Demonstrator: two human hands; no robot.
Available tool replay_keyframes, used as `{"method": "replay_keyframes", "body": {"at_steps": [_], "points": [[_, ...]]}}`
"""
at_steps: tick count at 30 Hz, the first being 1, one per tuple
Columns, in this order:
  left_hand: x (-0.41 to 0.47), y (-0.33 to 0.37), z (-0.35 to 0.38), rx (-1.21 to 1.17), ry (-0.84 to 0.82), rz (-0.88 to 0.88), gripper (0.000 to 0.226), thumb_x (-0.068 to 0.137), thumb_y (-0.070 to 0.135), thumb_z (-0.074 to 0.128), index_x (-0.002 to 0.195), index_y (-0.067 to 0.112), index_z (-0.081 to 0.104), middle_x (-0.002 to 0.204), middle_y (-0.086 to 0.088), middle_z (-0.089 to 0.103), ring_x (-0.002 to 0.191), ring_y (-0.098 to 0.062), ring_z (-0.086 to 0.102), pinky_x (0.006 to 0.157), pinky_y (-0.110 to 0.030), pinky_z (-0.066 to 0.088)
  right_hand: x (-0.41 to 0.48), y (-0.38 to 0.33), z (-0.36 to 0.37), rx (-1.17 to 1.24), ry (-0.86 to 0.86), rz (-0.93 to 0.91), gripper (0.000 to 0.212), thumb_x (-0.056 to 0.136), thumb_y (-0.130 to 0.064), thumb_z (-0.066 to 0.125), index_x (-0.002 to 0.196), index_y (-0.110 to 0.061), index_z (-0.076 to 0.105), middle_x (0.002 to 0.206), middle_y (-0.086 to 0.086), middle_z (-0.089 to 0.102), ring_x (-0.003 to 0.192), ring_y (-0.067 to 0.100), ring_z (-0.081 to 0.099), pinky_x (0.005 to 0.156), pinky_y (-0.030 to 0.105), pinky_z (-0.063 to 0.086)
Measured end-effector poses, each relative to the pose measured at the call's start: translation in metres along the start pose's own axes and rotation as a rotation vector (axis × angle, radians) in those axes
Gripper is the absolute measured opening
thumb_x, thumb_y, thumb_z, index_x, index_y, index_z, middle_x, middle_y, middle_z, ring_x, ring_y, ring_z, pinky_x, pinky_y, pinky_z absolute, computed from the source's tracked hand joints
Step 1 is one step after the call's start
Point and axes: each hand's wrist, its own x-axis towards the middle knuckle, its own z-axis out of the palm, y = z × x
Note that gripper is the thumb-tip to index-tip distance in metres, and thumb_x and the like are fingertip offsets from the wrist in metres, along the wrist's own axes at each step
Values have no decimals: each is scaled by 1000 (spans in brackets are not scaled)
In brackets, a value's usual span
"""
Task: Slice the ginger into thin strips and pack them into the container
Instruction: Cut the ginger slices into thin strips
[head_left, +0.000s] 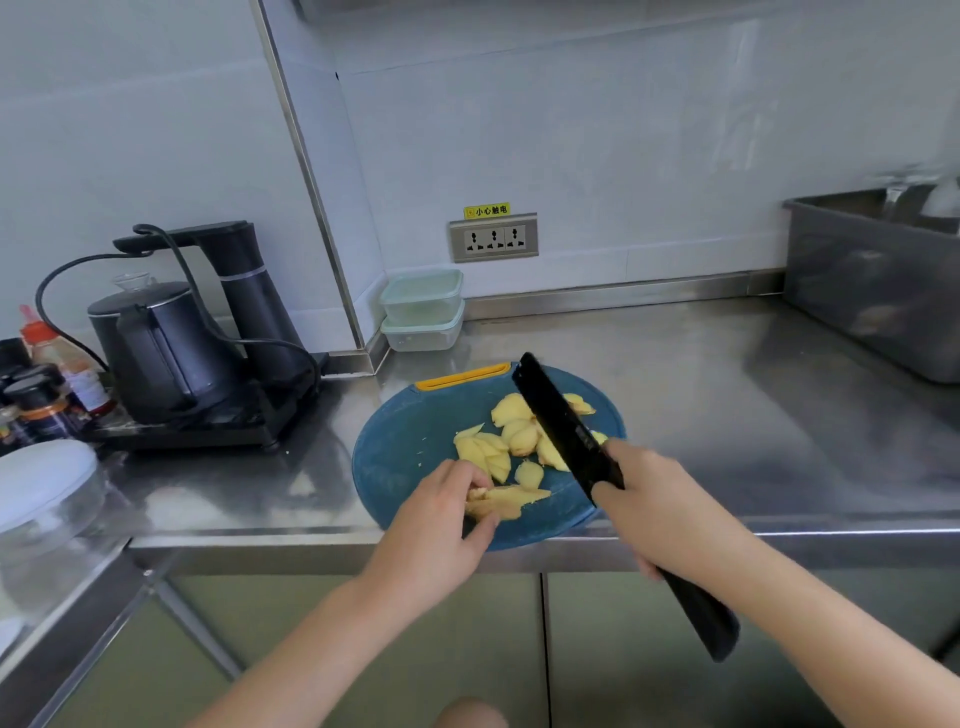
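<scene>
Head view: left hand (441, 519) pinches ginger (514, 497) lying crosswise, right hand (660, 514) grips knife (561, 426) pointing away-left.

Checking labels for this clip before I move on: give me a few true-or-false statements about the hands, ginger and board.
1. The right hand holds a black knife. True.
2. The left hand holds a ginger piece on the cutting board. True.
3. The ginger slices lie in the containers. False: they lie on the board; the containers stand by the wall.
4. The cutting board is red. False: it is blue.
</scene>
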Motion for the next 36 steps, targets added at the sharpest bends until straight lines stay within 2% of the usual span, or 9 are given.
{"method": "replay_keyframes", "body": {"at_steps": [5,10,14,19,24,27,31,34,36], "points": [[-4,-1,10,-43,38,-2,29,90,27,61,116,23,47,111,12,45,104,-4,43,82,-11,32,-5,2,28,-265,85,-73,8,98,-17,40,105,-16,44,77,1,53,63,14,53,53,22,42],[-2,3,17,-121,45,-22,33,90,20,60,120,19,46,118,10,44,104,-2,40,80,-2,29,-5,-3,44,-390,124,-34,14,97,-18,39,111,-15,40,77,-1,47,78,20,57,65,31,48],[-1,7,20,-151,49,10,36,90,14,59,123,16,45,123,6,43,110,-6,42,82,-4,29,-9,-9,56,-352,95,-15,5,96,-17,38,99,-16,34,74,-2,43,77,22,52,64,30,43],[0,14,24,-218,71,7,43,87,5,58,124,16,39,119,11,33,115,-8,38,88,-7,27,-9,-17,65,-221,63,-14,4,95,-12,38,99,-13,37,80,2,48,73,19,51,55,26,41],[0,17,25,-202,85,4,44,86,1,55,123,15,37,116,10,29,113,-9,36,88,-10,26,-8,-19,59,-93,15,40,7,95,-11,35,96,-14,41,76,3,50,47,12,50,38,22,40],[1,16,23,-118,38,19,34,91,7,51,122,15,41,121,3,37,113,-12,37,87,-11,26,-9,-17,54,5,-18,64,9,94,-9,34,92,-14,41,74,9,52,29,12,46,33,20,38],[-3,14,18,112,54,86,35,98,16,44,133,18,46,127,1,47,115,-15,42,95,-22,34,-12,-16,55,-14,-13,48,9,96,-10,34,96,-14,41,75,7,52,34,12,47,32,20,37],[-5,17,16,185,67,92,35,100,21,42,135,20,49,125,0,52,114,-17,46,90,-26,38,-11,-16,56,-44,-9,21,8,97,-10,35,99,-14,41,75,4,50,45,13,48,35,19,36],[-1,16,16,192,70,87,35,100,23,44,133,22,52,122,0,54,112,-18,48,87,-26,38,-11,-15,54,-36,-25,18,8,96,-10,35,96,-15,42,73,3,50,40,10,48,35,18,35]]}}
